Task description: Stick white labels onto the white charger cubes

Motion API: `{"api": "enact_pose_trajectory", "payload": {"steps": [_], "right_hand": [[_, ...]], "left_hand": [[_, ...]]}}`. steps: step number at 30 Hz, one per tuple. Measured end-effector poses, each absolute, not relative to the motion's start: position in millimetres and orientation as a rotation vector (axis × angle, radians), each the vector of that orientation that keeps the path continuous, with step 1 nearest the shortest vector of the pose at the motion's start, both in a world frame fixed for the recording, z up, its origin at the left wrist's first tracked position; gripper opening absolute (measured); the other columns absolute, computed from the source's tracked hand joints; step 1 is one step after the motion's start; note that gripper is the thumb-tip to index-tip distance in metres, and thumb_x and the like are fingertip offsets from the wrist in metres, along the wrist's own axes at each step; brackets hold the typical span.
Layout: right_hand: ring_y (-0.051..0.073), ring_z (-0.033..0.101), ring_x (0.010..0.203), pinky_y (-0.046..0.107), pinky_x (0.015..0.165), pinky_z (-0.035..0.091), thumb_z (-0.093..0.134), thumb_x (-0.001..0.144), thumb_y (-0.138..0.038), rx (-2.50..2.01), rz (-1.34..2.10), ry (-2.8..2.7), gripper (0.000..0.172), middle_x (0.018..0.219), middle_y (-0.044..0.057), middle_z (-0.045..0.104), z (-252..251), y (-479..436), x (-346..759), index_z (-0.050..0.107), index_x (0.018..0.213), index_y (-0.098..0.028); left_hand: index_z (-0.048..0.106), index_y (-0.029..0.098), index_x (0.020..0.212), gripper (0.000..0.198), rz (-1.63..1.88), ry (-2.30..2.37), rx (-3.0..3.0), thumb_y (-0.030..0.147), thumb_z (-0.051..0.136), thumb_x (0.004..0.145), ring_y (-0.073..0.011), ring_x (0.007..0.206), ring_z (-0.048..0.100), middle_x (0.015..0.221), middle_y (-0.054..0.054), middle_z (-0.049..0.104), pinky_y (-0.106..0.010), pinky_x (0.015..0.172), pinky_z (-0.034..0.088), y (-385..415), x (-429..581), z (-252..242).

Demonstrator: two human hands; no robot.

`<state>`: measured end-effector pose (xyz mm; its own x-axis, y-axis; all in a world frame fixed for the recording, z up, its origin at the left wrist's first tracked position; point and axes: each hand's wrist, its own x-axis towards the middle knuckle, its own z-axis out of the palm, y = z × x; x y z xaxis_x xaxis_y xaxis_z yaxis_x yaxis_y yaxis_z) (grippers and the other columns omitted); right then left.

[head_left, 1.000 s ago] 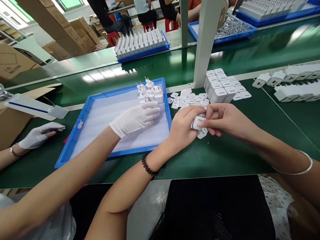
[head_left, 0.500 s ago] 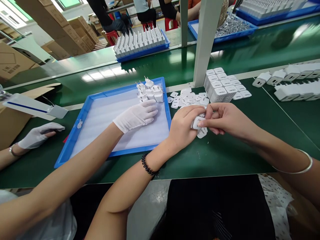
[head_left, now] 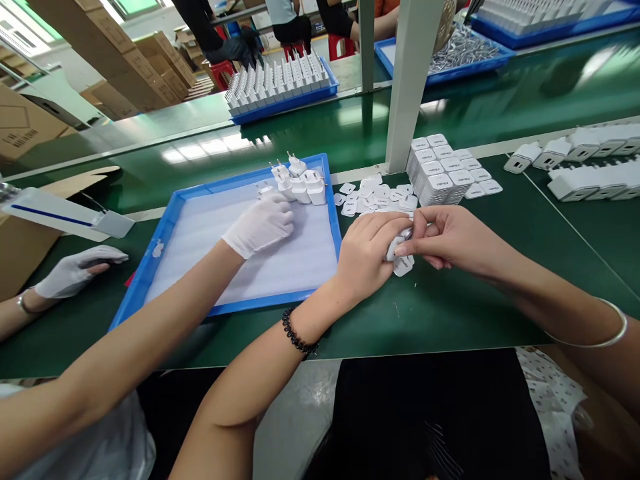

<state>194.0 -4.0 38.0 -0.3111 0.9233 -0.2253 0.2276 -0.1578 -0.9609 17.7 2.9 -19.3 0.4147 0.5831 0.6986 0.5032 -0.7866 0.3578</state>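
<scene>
My left hand (head_left: 367, 250) is closed around a small bundle of white rounded-square cards (head_left: 393, 249), mostly hidden by its fingers. From the other side, my right hand (head_left: 443, 237) pinches the edge of the same cards between thumb and forefinger. Just below my hands, a few loose white cards (head_left: 403, 267) lie on the green table. Beyond my fingers spreads a heap of similar cards (head_left: 373, 193). Neat stacks of printed cards (head_left: 440, 170) stand behind my right hand.
To the left is a blue-rimmed tray (head_left: 220, 310) with white plug chargers (head_left: 300, 180); a co-worker's gloved hand (head_left: 263, 223) is over it, the other gloved hand (head_left: 75, 270) left of it. More chargers (head_left: 590, 180) line the right. A white post (head_left: 407, 87) rises behind the stacks.
The co-worker's gloved hand has drawn left across the tray, with its fingers more curled. My own hands stay together, and the cards in them have tilted slightly.
</scene>
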Motion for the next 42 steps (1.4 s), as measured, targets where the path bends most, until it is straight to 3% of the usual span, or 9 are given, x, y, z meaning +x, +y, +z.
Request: {"api": "enact_pose_trajectory", "payload": {"steps": [7,9,12,16,18,22,25,35,42], "right_hand": [[0.009,0.036,0.046,0.028,0.049,0.029,0.086,0.074,-0.05,-1.208,1.288,-1.557,0.046,0.047,-0.006,0.046,33.6,-4.5,196.5,0.05,0.066,-0.023],[0.012,0.043,0.057,0.028,0.053,0.035,0.085,0.076,-0.046,-1.14,1.154,-1.481,0.038,0.061,-0.004,0.049,31.7,-2.9,197.9,0.053,0.074,-0.024],[0.018,0.058,0.087,0.028,0.073,0.049,0.087,0.074,-0.04,-1.061,1.152,-1.38,0.036,0.091,0.001,0.058,28.4,1.2,198.7,0.059,0.09,-0.025],[0.02,0.063,0.107,0.031,0.086,0.054,0.088,0.073,-0.035,-0.99,1.613,-1.277,0.069,0.123,0.003,0.063,21.7,2.1,194.3,0.049,0.13,-0.032],[0.02,0.064,0.111,0.031,0.089,0.054,0.088,0.074,-0.034,-0.941,1.717,-1.276,0.074,0.128,0.003,0.063,17.5,-0.2,190.4,0.047,0.136,-0.032],[0.022,0.064,0.112,0.03,0.086,0.054,0.082,0.081,-0.039,-0.877,1.707,-1.296,0.042,0.12,0.004,0.066,11.3,-4.3,185.1,0.063,0.115,-0.024],[0.022,0.065,0.105,0.03,0.083,0.054,0.077,0.085,-0.042,-0.905,1.642,-1.315,0.03,0.109,0.004,0.068,11.3,-4.1,185.2,0.068,0.106,-0.022],[0.021,0.067,0.089,0.032,0.079,0.054,0.086,0.074,-0.037,-0.963,1.329,-1.488,0.031,0.093,0.002,0.072,19.7,-6.6,185.7,0.072,0.096,-0.022],[0.02,0.066,0.086,0.03,0.078,0.053,0.081,0.08,-0.041,-0.98,1.166,-1.618,0.028,0.09,0.002,0.072,20.5,-7.8,185.5,0.071,0.095,-0.019]], "left_hand": [[0.066,0.02,0.106,0.017,1.4,0.922,2.246,0.015,0.059,0.092,-0.0191,0.105,0.071,0.11,-0.006,0.076,-0.034,0.091,0.058,1.7,20.0,-10.5],[0.066,0.02,0.109,0.024,1.451,0.876,2.196,0.009,0.061,0.089,-0.0185,0.105,0.071,0.111,-0.006,0.075,-0.034,0.092,0.058,0.9,21.0,-8.4],[0.066,0.019,0.113,0.031,1.521,0.797,2.152,0.008,0.067,0.085,-0.019,0.107,0.071,0.113,-0.006,0.074,-0.034,0.093,0.058,0.2,22.0,-7.7],[0.066,0.02,0.113,0.028,1.578,0.82,2.093,0.014,0.071,0.086,-0.0186,0.107,0.07,0.114,-0.007,0.074,-0.034,0.094,0.058,-0.6,21.9,-9.4],[0.065,0.02,0.115,0.027,1.563,0.836,2.091,0.016,0.069,0.088,-0.019,0.109,0.07,0.116,-0.007,0.074,-0.034,0.095,0.058,-1.2,21.4,-10.3],[0.064,0.021,0.118,0.029,1.518,0.816,2.145,0.018,0.067,0.09,-0.0199,0.113,0.07,0.122,-0.007,0.073,-0.035,0.096,0.058,-2.1,21.4,-12.1],[0.065,0.02,0.117,0.027,1.532,0.745,2.197,0.018,0.068,0.091,-0.0193,0.111,0.071,0.12,-0.007,0.074,-0.033,0.095,0.059,-1.5,22.3,-13.1],[0.066,0.015,0.111,0.018,1.55,0.665,2.398,0.014,0.057,0.095,-0.0206,0.11,0.072,0.109,-0.01,0.076,-0.034,0.097,0.057,-2.5,25.7,-14.4],[0.066,0.016,0.108,0.017,1.538,0.658,2.34,0.011,0.058,0.094,-0.0188,0.112,0.071,0.108,-0.009,0.076,-0.033,0.097,0.057,-1.0,26.8,-13.3]]}}
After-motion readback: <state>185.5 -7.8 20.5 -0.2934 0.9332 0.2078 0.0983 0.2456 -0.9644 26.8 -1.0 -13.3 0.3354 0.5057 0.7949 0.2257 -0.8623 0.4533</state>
